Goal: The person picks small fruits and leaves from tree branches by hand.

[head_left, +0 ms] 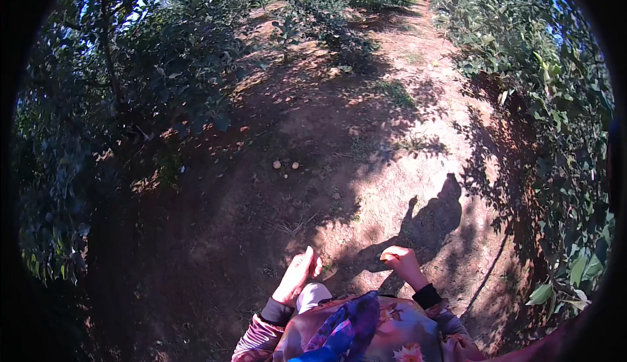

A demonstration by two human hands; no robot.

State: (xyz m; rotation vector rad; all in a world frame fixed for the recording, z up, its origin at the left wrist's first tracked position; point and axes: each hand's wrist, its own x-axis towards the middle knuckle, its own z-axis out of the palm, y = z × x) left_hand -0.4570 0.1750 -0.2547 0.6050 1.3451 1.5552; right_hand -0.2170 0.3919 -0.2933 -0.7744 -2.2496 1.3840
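Both hands are held out in front of my body, apart from each other, over the dirt ground. My left hand (300,273) has its thumb raised and its fingers curled; whether anything is in it does not show. My right hand (402,262) is closed around a small brownish-orange thing (387,256), which shows only in part at the fingers. A patterned garment (406,323) and a blue and purple scarf (350,325) cover my front. Two pale round fruits (277,164) lie on the shaded ground ahead, with a smaller pale piece (286,176) near them.
Leafy trees (186,58) line the left side, and leafy branches (563,97) hang close on the right. A sunlit dirt path (416,58) runs ahead between them. A thin dark line, perhaps a hose (485,276), crosses the ground at the right.
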